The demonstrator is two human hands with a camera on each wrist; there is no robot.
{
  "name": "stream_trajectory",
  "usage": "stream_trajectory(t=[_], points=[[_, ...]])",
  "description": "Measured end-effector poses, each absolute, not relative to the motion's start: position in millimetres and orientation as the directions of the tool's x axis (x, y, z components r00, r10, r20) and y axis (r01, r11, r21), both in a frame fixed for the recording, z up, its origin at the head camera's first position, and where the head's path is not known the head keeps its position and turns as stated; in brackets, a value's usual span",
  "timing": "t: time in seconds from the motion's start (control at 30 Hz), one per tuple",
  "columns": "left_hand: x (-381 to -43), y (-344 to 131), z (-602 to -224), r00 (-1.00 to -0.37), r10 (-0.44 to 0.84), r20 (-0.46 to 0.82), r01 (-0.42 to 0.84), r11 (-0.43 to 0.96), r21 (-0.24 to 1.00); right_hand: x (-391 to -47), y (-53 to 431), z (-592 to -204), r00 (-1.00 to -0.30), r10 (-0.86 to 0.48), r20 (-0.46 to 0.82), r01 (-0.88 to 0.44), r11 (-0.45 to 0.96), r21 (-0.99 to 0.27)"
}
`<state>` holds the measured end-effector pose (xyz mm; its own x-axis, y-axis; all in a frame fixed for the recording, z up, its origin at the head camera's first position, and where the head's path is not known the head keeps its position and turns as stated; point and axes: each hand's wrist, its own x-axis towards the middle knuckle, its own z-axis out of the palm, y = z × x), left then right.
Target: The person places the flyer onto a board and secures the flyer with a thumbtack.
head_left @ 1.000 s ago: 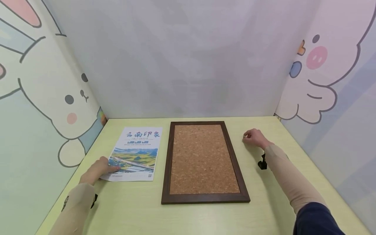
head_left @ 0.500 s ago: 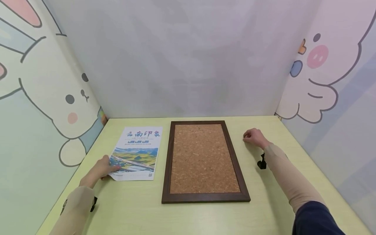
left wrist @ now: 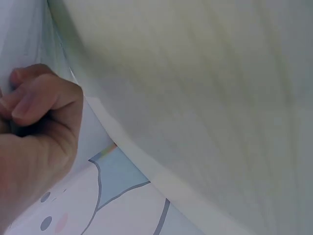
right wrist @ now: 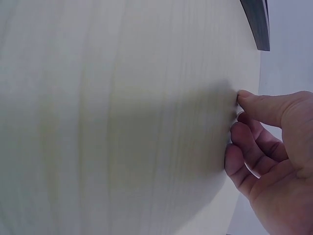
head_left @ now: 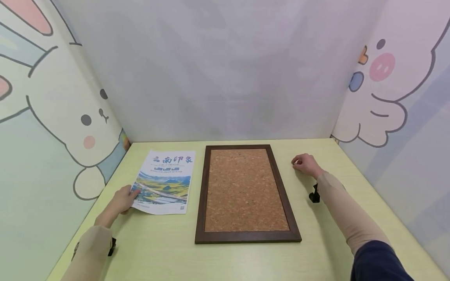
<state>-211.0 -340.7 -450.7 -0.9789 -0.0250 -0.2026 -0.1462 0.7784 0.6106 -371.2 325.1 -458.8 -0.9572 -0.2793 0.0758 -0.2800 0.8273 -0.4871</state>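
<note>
In the head view, a paper poster (head_left: 170,164) with blue Chinese lettering and a landscape picture lies left of the cork board. My left hand (head_left: 124,198) pinches its lower left edge, thumb on top, and that corner bends up slightly. The left wrist view shows this hand (left wrist: 44,112) with its fingers curled. A cork board (head_left: 246,191) in a dark brown frame lies flat in the middle. To its right, my right hand (head_left: 307,164) has its fingertips down at the table. The right wrist view shows a tiny pale thing (right wrist: 239,115) between thumb and fingers, too small to name.
The light wood-grain table (head_left: 158,249) meets a plain grey-white back wall (head_left: 225,78). Side walls with cartoon animals stand close on the left (head_left: 52,156) and right (head_left: 422,128). A dark frame corner (right wrist: 259,29) shows in the right wrist view.
My left thumb has drawn back towards the poster's left edge, and the poster's lower left corner has lifted and shifted slightly away. The right hand stays almost in place.
</note>
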Motion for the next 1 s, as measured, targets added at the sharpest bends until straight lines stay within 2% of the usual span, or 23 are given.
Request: stream_trajectory(t=[0.27, 1.0], points=[[-212, -338, -445, -0.975, -0.063, -0.212, -0.19, 0.728, 0.659, -371, 326, -458, -0.959, -0.273, 0.08, -0.276, 0.825, -0.492], [-222, -323, -434, -0.986, -0.085, -0.143, -0.164, 0.642, 0.749, -370, 324, -459, -0.961, -0.266, 0.068, -0.264, 0.825, -0.499]])
